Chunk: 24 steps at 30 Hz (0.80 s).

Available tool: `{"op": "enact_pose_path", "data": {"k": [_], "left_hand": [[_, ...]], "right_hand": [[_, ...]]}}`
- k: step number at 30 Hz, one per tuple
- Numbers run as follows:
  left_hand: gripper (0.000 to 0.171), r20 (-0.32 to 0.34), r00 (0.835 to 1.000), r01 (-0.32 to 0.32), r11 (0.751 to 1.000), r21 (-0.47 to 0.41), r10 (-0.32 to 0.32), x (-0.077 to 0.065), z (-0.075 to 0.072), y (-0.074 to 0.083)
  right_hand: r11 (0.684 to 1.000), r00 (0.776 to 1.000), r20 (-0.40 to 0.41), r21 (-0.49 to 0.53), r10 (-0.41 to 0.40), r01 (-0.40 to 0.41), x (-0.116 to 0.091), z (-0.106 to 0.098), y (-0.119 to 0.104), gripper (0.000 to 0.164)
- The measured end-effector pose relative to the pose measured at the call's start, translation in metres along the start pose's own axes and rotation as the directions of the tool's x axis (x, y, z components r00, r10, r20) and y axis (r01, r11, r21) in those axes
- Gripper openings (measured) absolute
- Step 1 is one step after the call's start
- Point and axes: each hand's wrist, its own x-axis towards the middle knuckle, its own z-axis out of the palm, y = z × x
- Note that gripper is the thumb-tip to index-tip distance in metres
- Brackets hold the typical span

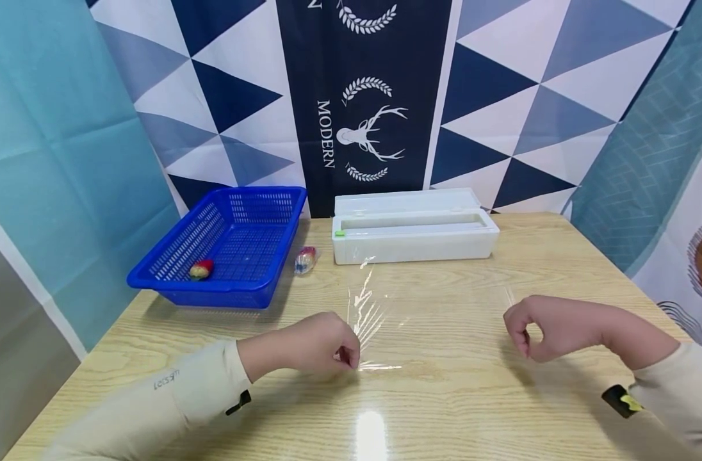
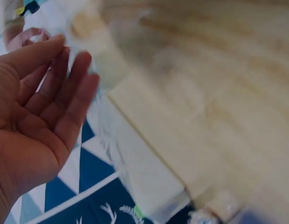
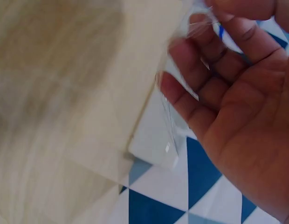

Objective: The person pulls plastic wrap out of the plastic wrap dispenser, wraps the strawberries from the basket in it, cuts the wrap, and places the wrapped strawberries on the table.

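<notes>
A sheet of clear plastic wrap (image 1: 369, 320) stretches over the table from a long white dispenser box (image 1: 414, 248), its creases catching the light. My left hand (image 1: 322, 342) pinches the near left corner of the wrap between thumb and forefinger. At the near right corner, my right hand (image 1: 564, 328) pinches the film with thumb and forefinger meeting in a loop. In the right wrist view, thin film (image 3: 200, 29) bunches at the fingertips. The left wrist view has the other fingers of the left hand (image 2: 46, 102) loosely bent. The dispenser's lid (image 1: 405, 202) stands raised behind it.
A blue plastic basket (image 1: 259, 282) stands at the back left with a small red and yellow strawberry-like item (image 1: 202, 269) inside. Between basket and dispenser lies a small item wrapped in clear film (image 1: 305, 260). A patterned cloth (image 1: 236, 96) hangs behind the wooden table (image 1: 472, 410).
</notes>
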Motion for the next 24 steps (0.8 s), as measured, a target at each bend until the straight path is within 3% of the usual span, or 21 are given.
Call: {"op": "enact_pose_path", "data": {"k": [4,7,15,19,24], "left_hand": [[0.016,0.052,0.999,0.009,0.991,0.134,-0.016,0.003,0.012,0.001],[0.016,0.065,0.998,0.000,0.984,0.180,-0.012,0.006,0.018,0.002],[0.016,0.095,0.992,-0.114,0.932,0.343,0.087,0.002,0.023,0.006],[0.010,0.127,0.990,-0.103,0.936,0.336,0.063,-0.003,0.021,0.011],[0.008,0.142,0.990,-0.036,0.980,0.197,0.008,-0.009,0.009,0.012]], "right_hand": [[0.998,0.999,0.017,-0.043,0.035,-0.034,0.006,0.012,0.003,0.032],[0.994,0.995,0.034,-0.068,0.091,-0.089,0.007,0.017,0.002,0.033],[0.962,0.959,0.087,-0.074,0.269,-0.263,0.007,0.022,-0.006,0.035],[0.954,0.949,0.108,-0.079,0.297,-0.290,0.003,0.019,-0.009,0.039],[0.971,0.964,0.113,-0.053,0.239,-0.235,-0.001,0.013,-0.005,0.041]]}}
